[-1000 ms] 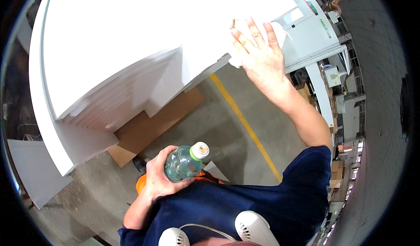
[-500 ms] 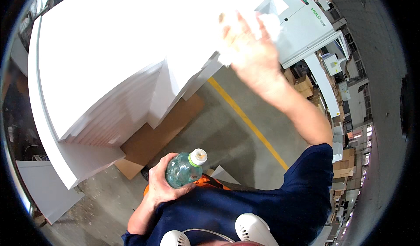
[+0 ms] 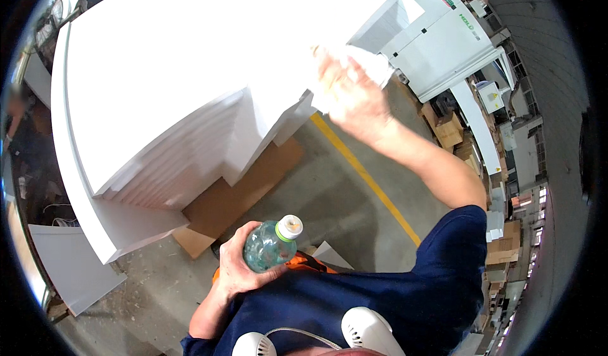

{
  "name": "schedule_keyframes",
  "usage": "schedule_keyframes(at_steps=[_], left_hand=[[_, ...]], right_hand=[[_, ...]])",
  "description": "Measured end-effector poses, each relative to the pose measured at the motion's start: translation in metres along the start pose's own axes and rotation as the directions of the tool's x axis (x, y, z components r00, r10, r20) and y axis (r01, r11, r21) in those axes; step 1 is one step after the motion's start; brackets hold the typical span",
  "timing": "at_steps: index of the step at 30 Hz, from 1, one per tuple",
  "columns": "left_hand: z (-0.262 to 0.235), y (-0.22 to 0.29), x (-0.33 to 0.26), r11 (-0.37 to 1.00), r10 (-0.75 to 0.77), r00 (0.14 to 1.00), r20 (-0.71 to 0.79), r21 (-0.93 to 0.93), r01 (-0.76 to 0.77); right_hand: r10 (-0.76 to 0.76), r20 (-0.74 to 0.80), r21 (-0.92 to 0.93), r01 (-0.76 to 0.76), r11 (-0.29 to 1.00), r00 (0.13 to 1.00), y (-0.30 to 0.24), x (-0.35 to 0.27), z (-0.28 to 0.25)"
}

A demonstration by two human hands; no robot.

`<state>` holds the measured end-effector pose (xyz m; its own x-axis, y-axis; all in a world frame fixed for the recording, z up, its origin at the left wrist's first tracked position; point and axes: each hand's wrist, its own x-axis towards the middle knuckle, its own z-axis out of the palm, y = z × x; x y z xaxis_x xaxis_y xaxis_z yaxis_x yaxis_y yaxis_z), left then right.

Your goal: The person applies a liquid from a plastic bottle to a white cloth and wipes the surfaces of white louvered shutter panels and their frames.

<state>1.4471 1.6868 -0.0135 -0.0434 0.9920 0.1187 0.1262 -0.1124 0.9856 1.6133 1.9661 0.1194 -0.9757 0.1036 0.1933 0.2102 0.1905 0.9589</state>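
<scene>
My left hand (image 3: 233,272) holds a green clear plastic bottle (image 3: 267,248) with a white cap, upright against my dark blue shirt. My right hand (image 3: 349,96) is stretched out and blurred at the near right corner of a tall stack of large white sheets (image 3: 190,71). Its fingers curl over the corner of the top sheet, which bends up around them. The stack's lower layers step out toward me at its left side.
Brown cardboard (image 3: 244,194) lies under the stack on the grey concrete floor. A yellow floor line (image 3: 370,182) runs past on the right. A white machine (image 3: 443,39) and cartons (image 3: 451,129) stand at the far right. A white board (image 3: 69,270) leans at the lower left.
My right hand slid along the stack's corner from lying flat with spread fingers to curling on the top sheet. The view shifted slightly. The bottle stayed in my left hand.
</scene>
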Motion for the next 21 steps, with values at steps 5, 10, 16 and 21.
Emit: schedule_keyframes(at_steps=[5,10,16,21], left_hand=[[-0.004,-0.004,-0.004,1.0,-0.007,1.0,-0.022,0.009,0.007],[-0.003,-0.007,-0.002,1.0,-0.012,1.0,-0.009,-0.013,0.012],[-0.01,-0.011,-0.006,0.999,-0.049,0.998,-0.026,0.022,0.05],[-0.01,-0.002,-0.006,0.998,-0.052,0.998,-0.045,0.036,0.054]], right_hand=[[0.366,-0.076,0.207,-0.344,0.916,0.928,0.043,0.025,-0.025],[0.115,-0.039,0.177,-0.106,0.978,0.993,-0.002,0.003,-0.003],[0.199,0.002,0.23,-0.194,0.954,0.98,-0.021,0.0,-0.008],[0.677,0.258,0.785,-0.558,0.269,0.689,-0.06,-0.045,-0.028]])
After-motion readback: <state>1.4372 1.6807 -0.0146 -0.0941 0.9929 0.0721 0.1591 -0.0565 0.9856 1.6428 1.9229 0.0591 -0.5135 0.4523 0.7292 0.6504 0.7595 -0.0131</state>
